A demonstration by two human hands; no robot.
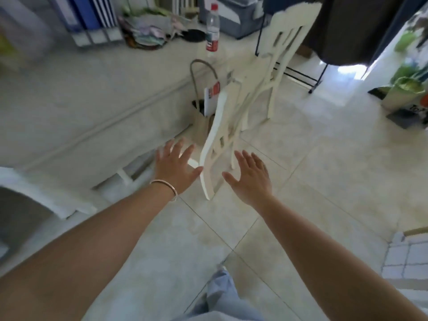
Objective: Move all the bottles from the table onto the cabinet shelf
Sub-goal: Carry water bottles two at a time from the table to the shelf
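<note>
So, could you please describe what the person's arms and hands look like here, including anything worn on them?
Both arms are bare, with no sleeves in view and no gloves. The left hand has a thin, pale metal bangle around its wrist. The right hand and its wrist carry nothing: no ring, watch or band can be seen. The picture is slightly blurred, so finer details such as nails cannot be told.

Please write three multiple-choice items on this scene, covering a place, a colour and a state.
1. Where does the clear plastic bottle with the red cap stand?
A. on the tiled floor
B. on the pale table, near its far edge
C. on a chair seat

2. What colour is the bottle's cap?
A. blue
B. green
C. red

3. How are the two hands?
A. both open and empty
B. both gripping the bottle
C. one holding a cup

Key: 1 B, it stands upright on the tabletop; 2 C, the cap shows red; 3 A, left hand and right hand spread their fingers and hold nothing.
</note>
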